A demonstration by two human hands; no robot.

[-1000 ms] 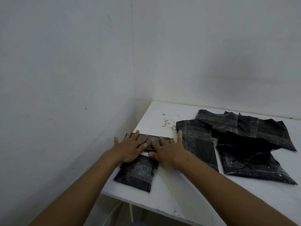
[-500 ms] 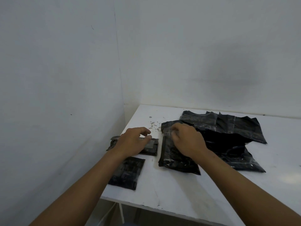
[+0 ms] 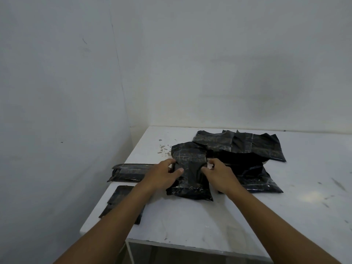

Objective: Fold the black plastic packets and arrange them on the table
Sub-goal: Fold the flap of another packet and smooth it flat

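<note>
While 2 folded packets (image 3: 131, 171) lie aside, left hand (image 3: 163, 175) and right hand (image 3: 219, 173) pinch a black packet's (image 3: 188, 168) edges on the table (image 3: 285, 216).

One head cam, wide-angle, on me, faces forward and down onto white table (image 3: 190, 221) in wall corner. Centred on black packet (image 3: 190, 168). Close view: left hand (image 3: 162, 175) and right hand (image 3: 219, 173) mid-frame, forearms fill bottom.

You're facing a room corner: two pale walls (image 3: 57, 82) meet behind a white, scuffed table (image 3: 190, 221); the dark smudge (image 3: 272, 88) on the back wall may be shadow.
</note>
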